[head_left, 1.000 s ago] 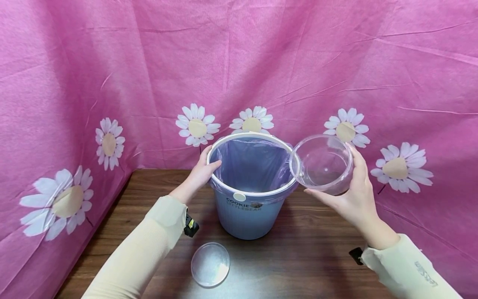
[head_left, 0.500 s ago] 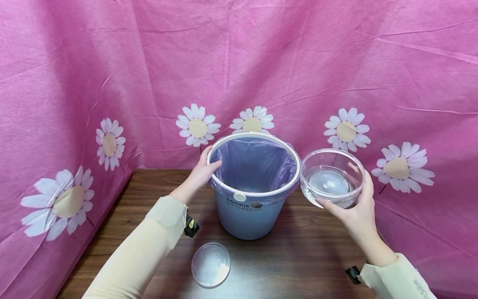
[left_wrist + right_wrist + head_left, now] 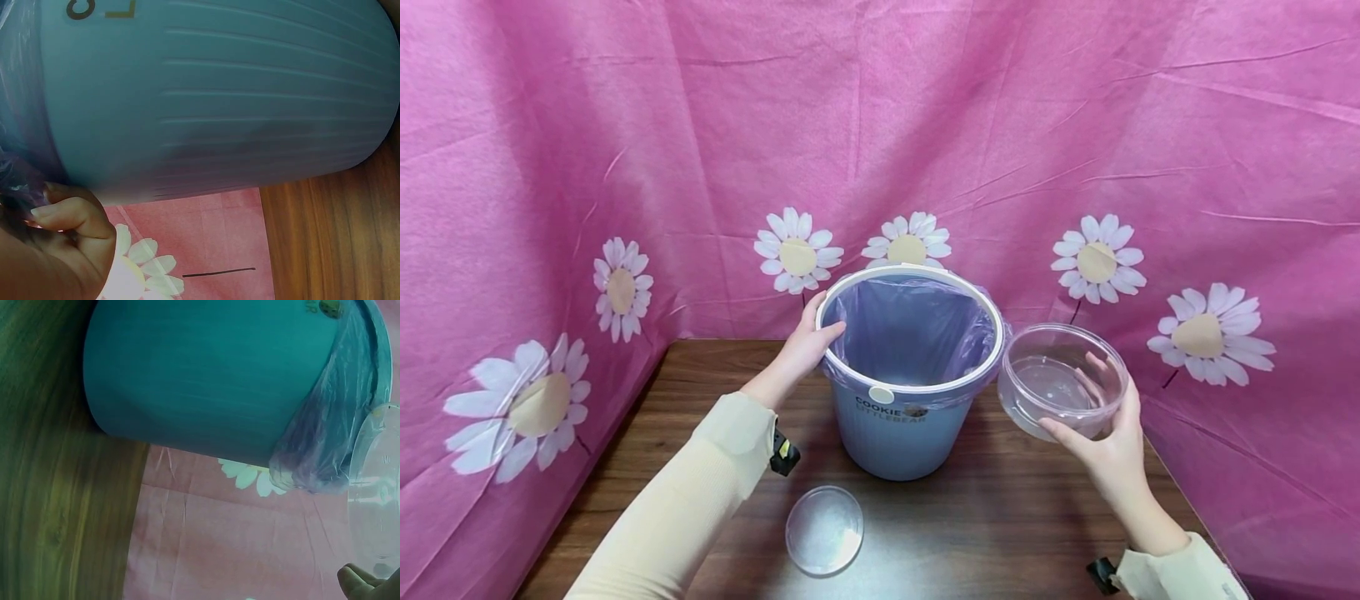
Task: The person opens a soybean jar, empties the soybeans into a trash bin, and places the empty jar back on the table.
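Observation:
A blue-grey trash bin (image 3: pixel 898 442) with a white rim ring and a thin purple bag lining (image 3: pixel 917 325) stands on the table. My left hand (image 3: pixel 805 346) grips the bin's left rim, thumb over the inside; in the left wrist view the hand (image 3: pixel 69 237) holds the bag's edge there. To the right of the bin, my right hand (image 3: pixel 1112 450) holds a clear round plastic container (image 3: pixel 1063 379) by its side, raised above the table with its mouth up. No contents show inside it. A clear round lid (image 3: pixel 824 531) lies flat in front of the bin.
The brown wooden table (image 3: pixel 970 533) is bordered at the back and both sides by a pink cloth (image 3: pixel 880 125) printed with white daisies. The cloth hangs close behind the bin.
My right hand has drawn the container away from the bin's right rim and lowered it, turning it from tipped toward the bin to more upright. The left hand stays on the rim.

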`<action>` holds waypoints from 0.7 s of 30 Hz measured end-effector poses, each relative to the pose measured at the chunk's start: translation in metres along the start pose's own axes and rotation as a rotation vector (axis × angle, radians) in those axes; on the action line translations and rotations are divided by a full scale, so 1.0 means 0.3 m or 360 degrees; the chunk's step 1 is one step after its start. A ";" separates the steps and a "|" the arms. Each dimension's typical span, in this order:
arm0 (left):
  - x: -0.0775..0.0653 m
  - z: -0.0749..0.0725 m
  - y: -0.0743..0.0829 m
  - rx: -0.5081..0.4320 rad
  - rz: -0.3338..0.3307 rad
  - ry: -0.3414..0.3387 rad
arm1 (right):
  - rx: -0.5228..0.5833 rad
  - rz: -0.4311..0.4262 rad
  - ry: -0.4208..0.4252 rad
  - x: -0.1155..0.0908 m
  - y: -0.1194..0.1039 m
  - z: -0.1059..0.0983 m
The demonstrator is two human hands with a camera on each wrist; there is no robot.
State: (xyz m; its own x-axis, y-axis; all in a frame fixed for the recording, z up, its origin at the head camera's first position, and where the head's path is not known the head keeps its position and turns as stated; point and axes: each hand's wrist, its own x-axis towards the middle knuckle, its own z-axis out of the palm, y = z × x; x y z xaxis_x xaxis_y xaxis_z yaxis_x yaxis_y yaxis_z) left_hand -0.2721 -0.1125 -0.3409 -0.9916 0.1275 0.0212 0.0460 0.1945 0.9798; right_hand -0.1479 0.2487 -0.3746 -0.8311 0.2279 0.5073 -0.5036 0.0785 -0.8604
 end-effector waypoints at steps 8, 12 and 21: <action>-0.003 0.001 0.004 0.0015 -0.0003 0.0003 | 0.0097 -0.0042 0.0055 -0.038 0.026 0.005; -0.005 0.000 0.006 0.0036 -0.0020 0.0009 | 0.0182 -0.0093 0.0060 -0.059 0.052 0.004; -0.001 -0.001 0.001 0.0047 -0.0073 0.0019 | 0.0268 -0.0090 0.0068 -0.117 0.106 0.007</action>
State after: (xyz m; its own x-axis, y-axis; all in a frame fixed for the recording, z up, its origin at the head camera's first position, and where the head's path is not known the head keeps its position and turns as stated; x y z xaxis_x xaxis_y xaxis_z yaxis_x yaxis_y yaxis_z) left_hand -0.2718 -0.1129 -0.3404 -0.9941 0.1061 -0.0209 0.0039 0.2283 0.9736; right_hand -0.1351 0.2411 -0.4197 -0.7913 0.2692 0.5490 -0.5847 -0.0703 -0.8082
